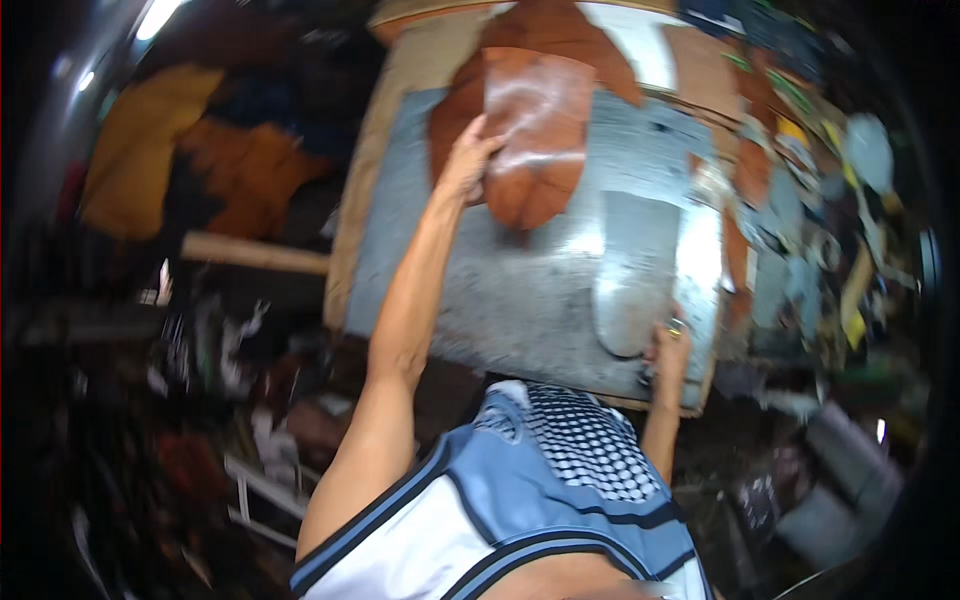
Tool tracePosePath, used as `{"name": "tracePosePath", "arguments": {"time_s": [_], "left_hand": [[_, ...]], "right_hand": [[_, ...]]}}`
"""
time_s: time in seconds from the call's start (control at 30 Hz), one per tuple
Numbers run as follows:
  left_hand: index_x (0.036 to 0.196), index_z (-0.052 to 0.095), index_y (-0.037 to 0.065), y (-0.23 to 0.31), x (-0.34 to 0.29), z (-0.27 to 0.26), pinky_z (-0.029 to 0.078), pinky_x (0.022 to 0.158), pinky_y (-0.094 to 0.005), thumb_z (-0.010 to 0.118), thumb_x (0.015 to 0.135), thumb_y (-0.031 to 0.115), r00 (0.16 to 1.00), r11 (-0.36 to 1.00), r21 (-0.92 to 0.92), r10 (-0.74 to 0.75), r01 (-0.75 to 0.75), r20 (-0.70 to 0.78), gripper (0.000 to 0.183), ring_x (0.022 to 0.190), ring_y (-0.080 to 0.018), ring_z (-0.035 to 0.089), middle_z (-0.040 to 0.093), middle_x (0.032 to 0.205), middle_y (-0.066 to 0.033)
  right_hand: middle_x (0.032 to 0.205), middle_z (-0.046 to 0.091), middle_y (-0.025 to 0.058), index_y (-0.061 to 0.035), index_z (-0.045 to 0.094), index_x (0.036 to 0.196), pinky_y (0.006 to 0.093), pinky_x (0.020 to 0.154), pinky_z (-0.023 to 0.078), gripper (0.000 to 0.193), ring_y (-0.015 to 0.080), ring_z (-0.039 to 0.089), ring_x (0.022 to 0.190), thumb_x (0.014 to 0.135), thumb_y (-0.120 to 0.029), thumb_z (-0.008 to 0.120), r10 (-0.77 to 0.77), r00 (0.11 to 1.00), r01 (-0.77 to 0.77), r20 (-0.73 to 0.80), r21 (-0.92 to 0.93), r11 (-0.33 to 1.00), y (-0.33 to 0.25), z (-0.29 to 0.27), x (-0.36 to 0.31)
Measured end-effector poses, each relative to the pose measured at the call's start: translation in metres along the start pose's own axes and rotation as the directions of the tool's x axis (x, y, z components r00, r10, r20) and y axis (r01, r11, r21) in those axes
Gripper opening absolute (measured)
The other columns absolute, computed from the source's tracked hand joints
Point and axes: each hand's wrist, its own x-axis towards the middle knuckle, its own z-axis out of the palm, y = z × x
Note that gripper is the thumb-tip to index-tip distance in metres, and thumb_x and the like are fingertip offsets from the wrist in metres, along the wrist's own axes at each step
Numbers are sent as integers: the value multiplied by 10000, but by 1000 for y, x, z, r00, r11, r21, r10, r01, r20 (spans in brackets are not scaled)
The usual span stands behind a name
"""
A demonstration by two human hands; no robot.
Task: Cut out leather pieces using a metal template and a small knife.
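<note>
- Head view: the left hand (468, 166) pinches the left edge of a reddish-brown leather piece (543, 135), its rounded end pointing back toward the person.
- The leather piece spreads just right of the left hand, its glossy face up, overlapping a larger brown hide (458, 105) that lies beyond and around that hand; whether its rounded end touches the surface below I cannot tell.
- The right hand (672, 345) is low at the near right corner of the table (345, 235), fingers curled in; a small dark object (647, 375) shows at them, too blurred to tell what it is or whether it is gripped.
- Just left of the right hand lies a long grey flat shape (637, 270) with a rounded near end.
- Under both hands, a grey sheet (470, 285) covers much of the table.
- Mixed scraps (785, 215) crowd the area beyond and right of the right hand.
- Well left of the left hand are a yellow hide (140, 150) and an orange-brown hide (240, 180).
</note>
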Motion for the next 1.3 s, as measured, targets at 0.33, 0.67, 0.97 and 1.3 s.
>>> {"name": "tracePosePath", "arguments": {"time_s": [0.33, 0.67, 0.97, 1.3], "left_hand": [[1466, 410, 76, 44, -139, -311, 508, 963, -323, 572, 898, 15, 905, 974, 15, -206, 228, -373, 594, 1159, -185, 585, 564, 1348, -79], [1364, 485, 2, -19, -89, -324, 500, 927, -423, 639, 900, 212, 852, 551, 831, 397, 76, -341, 532, 1053, -376, 644, 678, 1161, -199], [1510, 302, 19, -99, -71, -120, 189, 1151, -589, 593, 929, 445, 976, 425, 905, 190, 16, -106, 777, 1420, -530, 209, 342, 1510, -302], [1438, 343, -82, -89, -33, -146, 282, 1159, -406, 629, 942, 342, 816, 872, 488, 263, 26, -514, 713, 1399, -373, 344, 373, 1487, -271]], "right_hand": [[737, 582, 19, -83, 455, 1440, 244, 340, 366, 560, 88, 443, 400, 902, -83, 610, -51, 998, 50, 36, 23, 998, -11, 3, -1], [682, 540, 0, -63, 457, 1426, 238, 349, 349, 553, 85, 433, 403, 912, -152, 642, -120, 993, 121, 25, -42, 992, -2, -7, -1], [710, 527, -7, -94, 517, 1376, 244, 338, 357, 506, 87, 445, 402, 892, -173, 642, -97, 993, 95, -72, -32, 995, 2, 2, 2], [670, 571, 9, -6, 540, 1326, 252, 334, 377, 479, 88, 461, 381, 890, -173, 644, -108, 994, 108, -34, -14, 994, -3, 11, -2]]}}
